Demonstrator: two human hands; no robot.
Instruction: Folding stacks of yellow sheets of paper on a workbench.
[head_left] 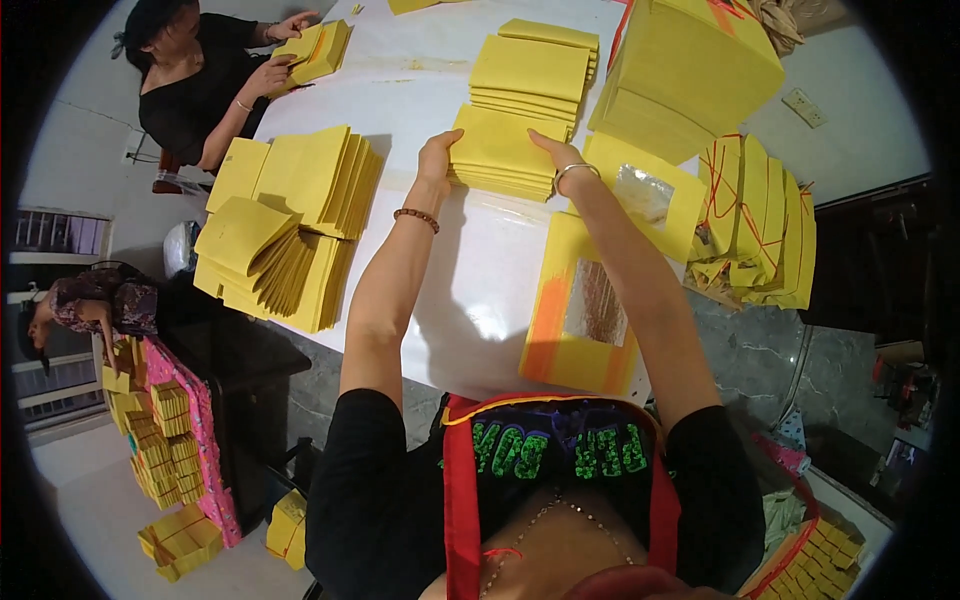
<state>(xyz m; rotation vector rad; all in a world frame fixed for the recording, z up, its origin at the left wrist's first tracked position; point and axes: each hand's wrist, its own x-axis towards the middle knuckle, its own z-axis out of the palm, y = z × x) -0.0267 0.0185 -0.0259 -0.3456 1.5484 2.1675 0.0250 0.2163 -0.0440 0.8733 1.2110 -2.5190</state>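
Note:
Both my arms reach forward over a white table. My left hand (437,160) grips the left side of a stack of yellow paper (505,150), its thumb at the upper corner. My right hand (558,155) holds the same stack from the right, with the thumb lying over the top edge. The stack sits flat between my palms, its layered edges facing me. Right behind it, a further row of yellow paper stacks (530,65) leans in overlapping layers. The fingers under and behind the held stack are mostly hidden.
Fanned yellow paper bundles (310,185) stand at the table's left. Yellow sheets with foil and orange patches (540,330) lie by my right forearm, below a tall yellow block (680,80). Red-tied bundles (760,220) stand farther right. Two other people work at the left.

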